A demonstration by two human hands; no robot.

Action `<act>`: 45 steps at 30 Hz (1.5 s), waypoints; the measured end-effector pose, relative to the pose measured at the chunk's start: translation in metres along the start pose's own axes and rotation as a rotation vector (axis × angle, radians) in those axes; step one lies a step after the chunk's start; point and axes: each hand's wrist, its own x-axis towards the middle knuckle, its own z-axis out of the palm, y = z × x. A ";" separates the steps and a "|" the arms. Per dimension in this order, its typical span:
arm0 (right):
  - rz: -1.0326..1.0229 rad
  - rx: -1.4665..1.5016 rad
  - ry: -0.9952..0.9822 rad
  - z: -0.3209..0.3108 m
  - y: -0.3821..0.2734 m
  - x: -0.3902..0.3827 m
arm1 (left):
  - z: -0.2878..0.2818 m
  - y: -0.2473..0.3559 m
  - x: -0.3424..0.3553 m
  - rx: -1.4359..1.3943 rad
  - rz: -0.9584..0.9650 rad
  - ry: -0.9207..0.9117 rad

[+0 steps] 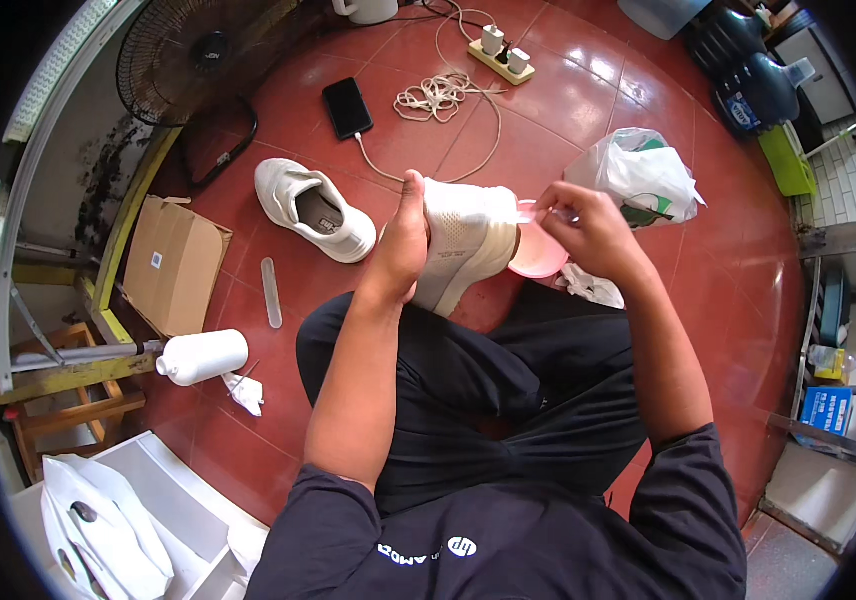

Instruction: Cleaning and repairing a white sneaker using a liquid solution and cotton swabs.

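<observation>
My left hand is closed on a white shoe, its thumb pointing up along one end, and holds it above my crossed legs. At the shoe's other end, my right hand is closed in a pinch. A thin pale piece shows at those fingertips, too small to name. Partly hidden under the right fingers and the shoe is a pink bowl. A crumpled white tissue or bag lies beside the bowl. The matching white shoe stands on the floor, left of my left hand.
A clear flat strip, a white bottle and a cardboard box are on the left. Ahead lie a phone, a coiled cable and a power strip. A plastic bag stands right. A fan is far left.
</observation>
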 end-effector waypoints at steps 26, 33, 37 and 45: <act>0.023 0.024 0.041 -0.004 -0.003 0.003 | -0.005 -0.008 0.004 -0.042 0.009 0.043; 0.070 -0.073 -0.145 -0.009 -0.010 0.003 | -0.001 -0.003 0.002 0.008 -0.021 0.038; 0.048 -0.026 -0.026 -0.016 -0.010 0.005 | -0.003 -0.003 0.003 0.015 -0.006 0.019; 0.071 -0.057 -0.021 -0.017 -0.007 0.005 | -0.004 -0.009 0.006 -0.023 0.023 0.047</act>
